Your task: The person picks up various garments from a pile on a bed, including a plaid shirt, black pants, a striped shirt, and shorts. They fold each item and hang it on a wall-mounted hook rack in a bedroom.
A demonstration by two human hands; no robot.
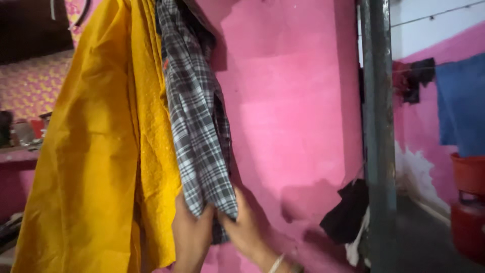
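This looks like a simple home. Clothes hang against a bright pink wall (293,101) at the centre: a yellow garment (96,151) and a checked shirt (199,131). At the right, a blue cloth (462,103) hangs on a line above red tubs (469,174).

pink wall (288,101) | grey metal post (378,126) | red tubs (469,202) stacked right

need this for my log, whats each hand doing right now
Left hand: closed on the hem of the checked shirt.
Right hand: gripping the same hem.
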